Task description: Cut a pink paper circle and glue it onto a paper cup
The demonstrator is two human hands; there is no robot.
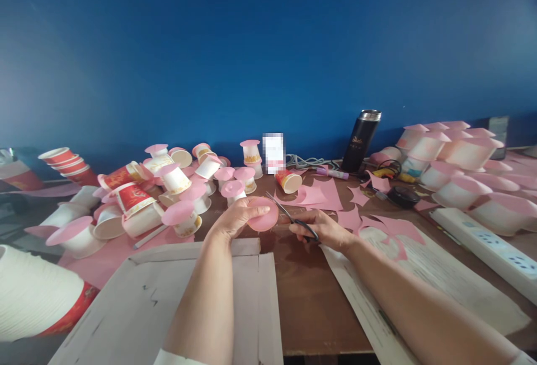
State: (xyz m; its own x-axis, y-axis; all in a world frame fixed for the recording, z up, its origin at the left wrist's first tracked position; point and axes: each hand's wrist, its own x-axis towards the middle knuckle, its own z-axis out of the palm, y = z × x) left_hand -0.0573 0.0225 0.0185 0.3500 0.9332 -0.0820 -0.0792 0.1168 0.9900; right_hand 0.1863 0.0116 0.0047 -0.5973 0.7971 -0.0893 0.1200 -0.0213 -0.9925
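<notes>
My left hand [238, 217] pinches a round pink paper disc [263, 221] above the middle of the table, thumb on top. In my right hand [321, 228] is a pair of dark-handled scissors [306, 226], its blades pointing up and left beside the disc's right edge. Whether the blades touch the paper I cannot tell. Just beyond my hands a red paper cup [288, 181] lies on its side. White paper cups topped with pink discs, such as one cup [175, 178], crowd the area left of my left hand.
A black thermos [361, 140] leans at the back. To the right are pink paper scraps [323, 194], a power strip [489, 242] and stacked pink-topped cups [464, 150]. A flat grey-white board [168, 303] lies under my left forearm. A tall cup stack [36, 292] juts in at left.
</notes>
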